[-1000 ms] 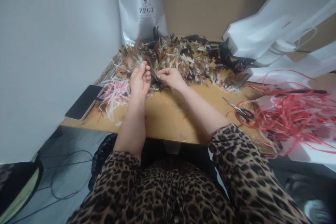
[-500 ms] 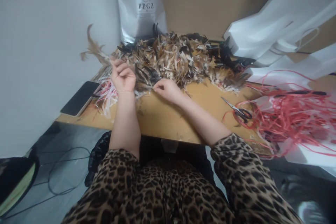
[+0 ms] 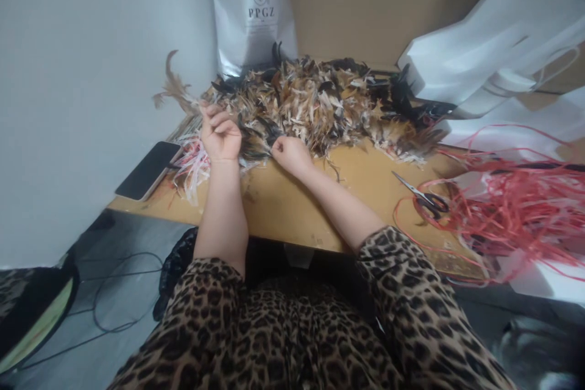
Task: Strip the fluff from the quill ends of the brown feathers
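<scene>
Table (image 3: 283,207): scuffed yellow-brown, beneath left hand (image 3: 222,135) and right hand (image 3: 293,155).
Feathers (image 3: 315,100): heaped just beyond both.
Phone (image 3: 148,170): left of left hand.
White-pink strips (image 3: 195,167): between those two.
Scissors (image 3: 432,200): well right of right hand.
Red strands (image 3: 521,207): farther right.

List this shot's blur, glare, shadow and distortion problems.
Head view: slight softness, with the feather tuft in the left hand hazy at its tips; head view: pale sheen low on the lettered bag; head view: dark shadow on the brown wall, upper right; head view: apparent wide-angle stretching near the edges.
</scene>
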The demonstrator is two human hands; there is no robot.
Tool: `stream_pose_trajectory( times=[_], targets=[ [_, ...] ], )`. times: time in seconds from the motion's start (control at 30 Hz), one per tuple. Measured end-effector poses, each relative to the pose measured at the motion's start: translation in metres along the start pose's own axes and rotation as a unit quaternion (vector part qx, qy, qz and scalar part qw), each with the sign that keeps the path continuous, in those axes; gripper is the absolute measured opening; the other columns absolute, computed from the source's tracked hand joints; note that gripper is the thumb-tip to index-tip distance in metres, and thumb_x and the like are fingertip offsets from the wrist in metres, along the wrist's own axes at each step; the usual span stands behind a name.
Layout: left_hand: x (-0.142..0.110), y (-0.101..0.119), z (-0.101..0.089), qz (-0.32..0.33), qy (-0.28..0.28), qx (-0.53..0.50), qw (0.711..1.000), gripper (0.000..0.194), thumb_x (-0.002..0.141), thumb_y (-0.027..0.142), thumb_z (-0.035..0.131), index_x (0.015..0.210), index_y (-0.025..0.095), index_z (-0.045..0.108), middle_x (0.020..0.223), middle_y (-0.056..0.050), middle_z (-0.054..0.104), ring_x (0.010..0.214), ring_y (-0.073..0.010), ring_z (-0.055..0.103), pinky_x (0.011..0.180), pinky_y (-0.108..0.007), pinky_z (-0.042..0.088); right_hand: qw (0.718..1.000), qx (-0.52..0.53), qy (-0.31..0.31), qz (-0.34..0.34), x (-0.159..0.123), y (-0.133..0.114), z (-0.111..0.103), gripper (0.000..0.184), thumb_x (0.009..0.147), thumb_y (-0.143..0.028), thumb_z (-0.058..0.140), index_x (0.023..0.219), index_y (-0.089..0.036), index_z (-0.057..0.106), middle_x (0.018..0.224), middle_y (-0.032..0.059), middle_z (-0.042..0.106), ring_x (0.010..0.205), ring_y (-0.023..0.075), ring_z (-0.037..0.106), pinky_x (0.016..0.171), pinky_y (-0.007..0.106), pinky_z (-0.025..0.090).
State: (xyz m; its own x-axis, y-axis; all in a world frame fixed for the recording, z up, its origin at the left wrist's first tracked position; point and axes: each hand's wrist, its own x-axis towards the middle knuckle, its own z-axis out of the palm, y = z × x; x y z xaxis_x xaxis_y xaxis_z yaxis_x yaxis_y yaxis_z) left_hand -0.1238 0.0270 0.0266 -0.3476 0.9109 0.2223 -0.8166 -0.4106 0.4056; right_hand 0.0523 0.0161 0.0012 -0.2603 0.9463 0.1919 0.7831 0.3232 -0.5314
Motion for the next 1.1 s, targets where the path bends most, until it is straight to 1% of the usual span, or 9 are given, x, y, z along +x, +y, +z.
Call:
stream_pose_trajectory(
  times=[0.13, 0.3, 0.37, 0.47, 0.57, 0.7, 0.77, 0.87, 1.1],
  targets=[
    [0.000, -0.002, 0.000, -0.004, -0.016, -0.006, 1.000, 0.022, 0.096, 0.028, 0.041, 0.085, 0.023, 0.060, 0.068, 0.002, 0.053, 0.054, -0.0028, 0.045, 0.048, -0.007, 0.036, 0.990, 0.132, -0.009, 0.041, -0.003, 0.013, -0.008, 0.015, 0.074, -0.023, 0.052, 0.073, -0.016, 0.065, 0.067, 0.0016, 0.066, 0.063, 0.0126, 0.059, 0.065, 0.023, 0.046],
    [-0.004, -0.012, 0.008, -0.057, 0.010, 0.020, 0.998, 0.026, 0.097, 0.026, 0.037, 0.086, 0.021, 0.061, 0.069, 0.001, 0.054, 0.052, -0.0018, 0.044, 0.046, -0.006, 0.034, 0.949, 0.300, -0.054, 0.083, -0.015, 0.021, -0.024, 0.012, 0.073, -0.026, 0.059, 0.078, -0.015, 0.062, 0.061, -0.0010, 0.063, 0.040, 0.0075, 0.049, 0.045, 0.021, 0.040],
    [-0.008, -0.017, 0.014, -0.091, 0.013, 0.031, 0.995, 0.028, 0.097, 0.022, 0.035, 0.087, 0.021, 0.061, 0.068, 0.002, 0.054, 0.050, -0.0011, 0.042, 0.045, -0.006, 0.033, 0.934, 0.343, -0.034, 0.092, -0.017, 0.025, -0.037, 0.014, 0.072, -0.026, 0.061, 0.080, -0.015, 0.062, 0.061, -0.0009, 0.063, 0.038, 0.0067, 0.046, 0.041, 0.020, 0.037],
    [-0.016, -0.025, 0.024, -0.135, 0.016, 0.063, 0.989, 0.026, 0.097, 0.018, 0.035, 0.090, 0.019, 0.060, 0.065, 0.003, 0.053, 0.047, -0.0007, 0.041, 0.042, -0.006, 0.032, 0.923, 0.366, 0.060, 0.106, -0.018, 0.041, -0.061, 0.016, 0.072, -0.026, 0.061, 0.081, -0.014, 0.064, 0.058, -0.0019, 0.061, 0.038, 0.0060, 0.044, 0.041, 0.019, 0.035],
    [-0.023, -0.033, 0.032, -0.173, 0.012, 0.090, 0.981, 0.022, 0.095, 0.017, 0.039, 0.089, 0.018, 0.060, 0.063, 0.003, 0.053, 0.044, 0.0002, 0.040, 0.039, -0.006, 0.031, 0.908, 0.357, 0.178, 0.126, -0.016, 0.070, -0.079, 0.019, 0.072, -0.030, 0.060, 0.080, -0.013, 0.065, 0.058, -0.0011, 0.060, 0.043, 0.0061, 0.044, 0.044, 0.019, 0.036],
    [-0.033, -0.048, 0.037, -0.219, -0.007, 0.112, 0.969, 0.014, 0.091, 0.017, 0.049, 0.082, 0.016, 0.060, 0.061, 0.004, 0.054, 0.042, 0.0011, 0.040, 0.038, -0.007, 0.030, 0.911, 0.299, 0.244, 0.144, -0.011, 0.105, -0.087, 0.022, 0.071, -0.030, 0.058, 0.078, -0.011, 0.067, 0.058, 0.0002, 0.059, 0.047, 0.0082, 0.046, 0.049, 0.022, 0.038],
    [-0.038, -0.056, 0.038, -0.249, -0.021, 0.131, 0.959, 0.008, 0.087, 0.018, 0.056, 0.080, 0.016, 0.060, 0.061, 0.004, 0.055, 0.043, 0.0013, 0.043, 0.038, -0.007, 0.031, 0.919, 0.267, 0.252, 0.146, -0.010, 0.114, -0.087, 0.023, 0.071, -0.030, 0.056, 0.078, -0.011, 0.067, 0.059, 0.0009, 0.059, 0.050, 0.0096, 0.048, 0.052, 0.023, 0.040],
    [-0.045, -0.068, 0.039, -0.285, -0.032, 0.154, 0.945, 0.005, 0.083, 0.018, 0.062, 0.080, 0.015, 0.061, 0.062, 0.004, 0.057, 0.043, 0.0012, 0.046, 0.039, -0.008, 0.033, 0.935, 0.217, 0.249, 0.130, -0.010, 0.115, -0.082, 0.023, 0.071, -0.029, 0.054, 0.077, -0.011, 0.067, 0.065, 0.0027, 0.062, 0.058, 0.0119, 0.053, 0.060, 0.025, 0.043],
    [-0.050, -0.082, 0.034, -0.312, -0.026, 0.171, 0.934, 0.004, 0.081, 0.016, 0.064, 0.083, 0.013, 0.063, 0.064, 0.003, 0.061, 0.046, 0.0000, 0.052, 0.041, -0.009, 0.035, 0.971, 0.101, 0.204, 0.072, -0.015, 0.095, -0.063, 0.024, 0.077, -0.031, 0.052, 0.083, -0.015, 0.068, 0.078, 0.0046, 0.067, 0.072, 0.0163, 0.059, 0.073, 0.029, 0.045]
  ],
)
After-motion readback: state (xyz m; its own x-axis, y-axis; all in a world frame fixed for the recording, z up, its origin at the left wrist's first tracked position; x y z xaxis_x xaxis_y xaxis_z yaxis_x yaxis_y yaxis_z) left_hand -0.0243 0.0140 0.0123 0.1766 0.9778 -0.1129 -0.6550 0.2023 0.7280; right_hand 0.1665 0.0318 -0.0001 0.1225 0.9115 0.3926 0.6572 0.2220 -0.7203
